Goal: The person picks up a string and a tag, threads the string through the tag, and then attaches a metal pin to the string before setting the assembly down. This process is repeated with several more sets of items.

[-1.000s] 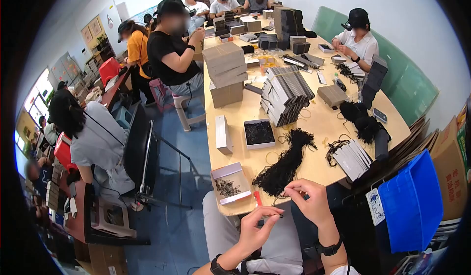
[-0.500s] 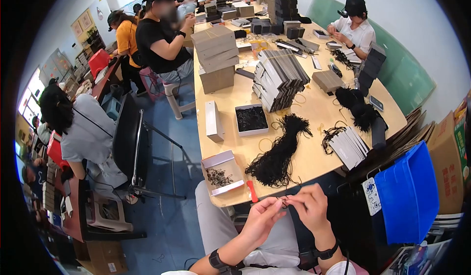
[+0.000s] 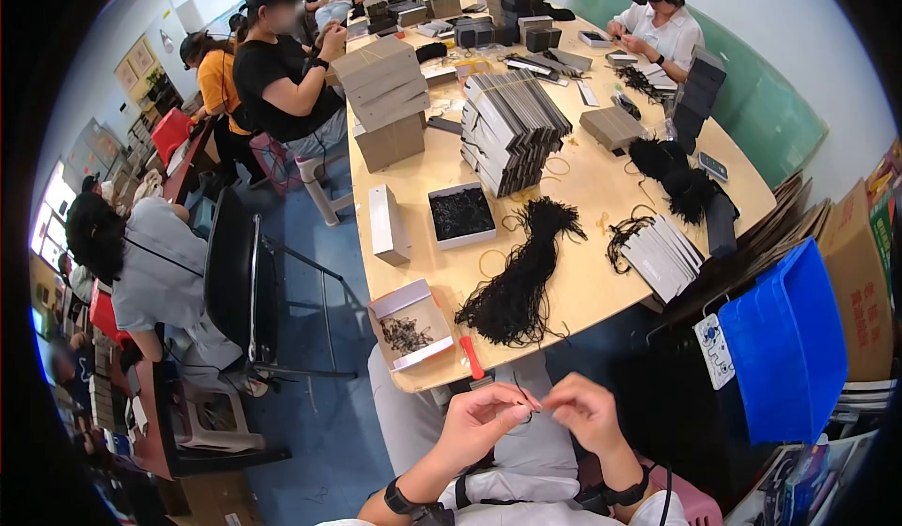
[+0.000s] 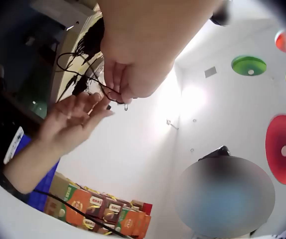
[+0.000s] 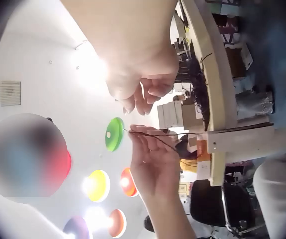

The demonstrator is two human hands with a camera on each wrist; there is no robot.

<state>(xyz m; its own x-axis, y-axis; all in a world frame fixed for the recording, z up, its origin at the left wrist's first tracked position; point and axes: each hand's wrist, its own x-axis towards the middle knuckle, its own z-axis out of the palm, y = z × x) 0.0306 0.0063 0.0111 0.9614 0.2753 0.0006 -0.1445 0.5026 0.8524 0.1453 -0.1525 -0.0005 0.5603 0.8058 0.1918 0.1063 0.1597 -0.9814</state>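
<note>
My left hand [image 3: 482, 423] is above my lap by the table's near edge, pinching a thin black cord [image 5: 155, 135] between thumb and fingertips. In the left wrist view the cord hangs in a loop, and a tiny metal wire piece [image 4: 126, 106] sticks out at the pinch. My right hand [image 3: 584, 415] is just to the right, apart from the left, its fingers loosely bent with nothing visible between them. On the table before both hands lies a thick bundle of black cords [image 3: 521, 286]. A red-handled tool [image 3: 472, 357] rests at the edge.
An open box [image 3: 427, 354] with small dark pieces stands at the near left corner; a white tray [image 3: 470, 240] of black pieces is behind it. Stacked grey boxes [image 3: 390, 141] and banded flat cartons [image 3: 507, 141] stand farther back. A blue bin [image 3: 785, 348] is at right. Other people sit around.
The hands came together at the cord half a second ago; now the right hand has drawn away to the right. The left hand still pinches the cord. The head view has shifted somewhat.
</note>
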